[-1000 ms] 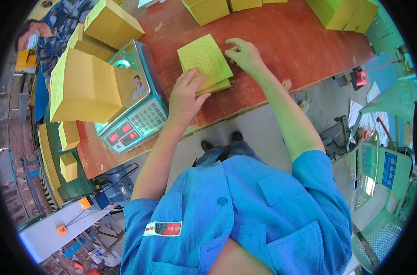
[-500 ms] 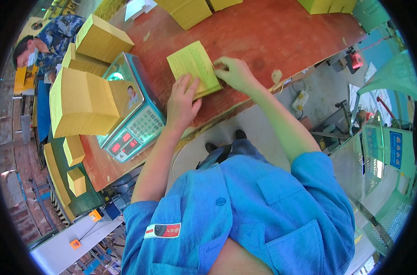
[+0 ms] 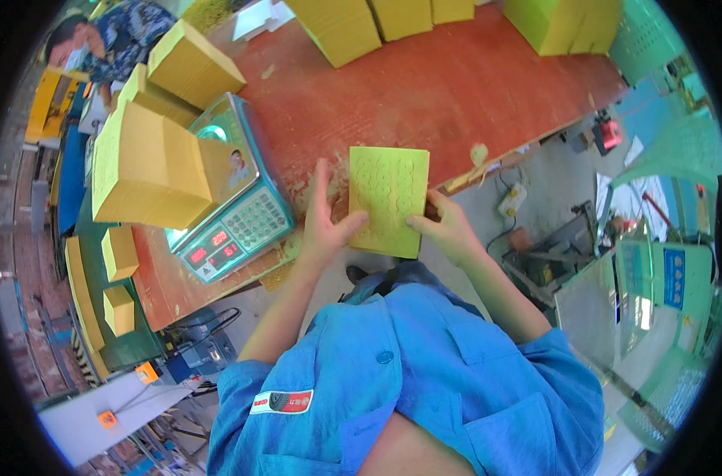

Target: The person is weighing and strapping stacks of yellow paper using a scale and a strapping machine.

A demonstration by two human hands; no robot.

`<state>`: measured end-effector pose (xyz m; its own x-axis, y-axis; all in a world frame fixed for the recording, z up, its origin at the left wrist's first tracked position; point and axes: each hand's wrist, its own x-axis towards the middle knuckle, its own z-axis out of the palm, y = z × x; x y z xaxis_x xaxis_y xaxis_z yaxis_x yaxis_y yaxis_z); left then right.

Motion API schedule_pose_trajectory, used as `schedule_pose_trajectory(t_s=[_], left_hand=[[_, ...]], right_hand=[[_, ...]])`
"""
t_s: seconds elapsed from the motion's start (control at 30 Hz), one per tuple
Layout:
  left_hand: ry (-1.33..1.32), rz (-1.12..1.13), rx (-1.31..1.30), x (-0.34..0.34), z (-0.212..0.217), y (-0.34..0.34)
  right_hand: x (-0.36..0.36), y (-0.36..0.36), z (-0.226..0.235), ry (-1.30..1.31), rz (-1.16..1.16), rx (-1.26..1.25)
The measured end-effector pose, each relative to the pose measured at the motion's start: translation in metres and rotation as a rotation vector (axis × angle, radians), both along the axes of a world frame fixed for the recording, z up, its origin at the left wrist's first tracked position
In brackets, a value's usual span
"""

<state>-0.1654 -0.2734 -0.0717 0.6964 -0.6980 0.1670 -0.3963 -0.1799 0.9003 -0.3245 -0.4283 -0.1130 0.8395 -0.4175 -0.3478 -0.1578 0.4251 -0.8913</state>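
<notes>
A thin stack of yellow paper (image 3: 389, 190), its top sheet marked with rows of wavy lines, is held over the table's near edge. My right hand (image 3: 454, 234) grips its right edge, thumb on the face and fingers behind. On the other side is my left hand (image 3: 326, 232), its fingers stretched out away from the paper and its thumb touching the lower left edge. To the left, a teal digital scale (image 3: 238, 218) with lit red digits carries a tall block of yellow paper (image 3: 150, 166) on its pan.
More yellow paper blocks (image 3: 337, 32) line the far side of the red table (image 3: 297, 103); another block (image 3: 559, 28) sits far right. Small blocks (image 3: 119, 254) lie left of the scale. A masked person (image 3: 130, 36) is at the far left. Green perforated chairs (image 3: 670, 159) stand to the right.
The paper stack has come off the tabletop toward me and turned upright. My left hand has gone from lying on it to its left side; my right hand now grips its right edge.
</notes>
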Motion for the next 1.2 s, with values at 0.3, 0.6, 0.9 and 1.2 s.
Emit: schedule_pose_trajectory(t_s=[0.3, 0.6, 0.9, 1.2], left_hand=[[0.316, -0.129, -0.292, 0.026, 0.008, -0.004], [0.320, 0.091, -0.404, 0.021, -0.027, -0.025], [0.287, 0.095, -0.377, 0.035, -0.039, -0.030], [-0.030, 0.041, -0.134, 0.048, -0.035, 0.010]], right_hand=[[0.061, -0.022, 0.029, -0.368, 0.088, -0.579], [0.095, 0.003, -0.003, -0.401, -0.170, -0.319], [0.113, 0.006, -0.011, -0.408, -0.313, -0.405], [0.077, -0.004, -0.006, -0.245, -0.112, -0.413]])
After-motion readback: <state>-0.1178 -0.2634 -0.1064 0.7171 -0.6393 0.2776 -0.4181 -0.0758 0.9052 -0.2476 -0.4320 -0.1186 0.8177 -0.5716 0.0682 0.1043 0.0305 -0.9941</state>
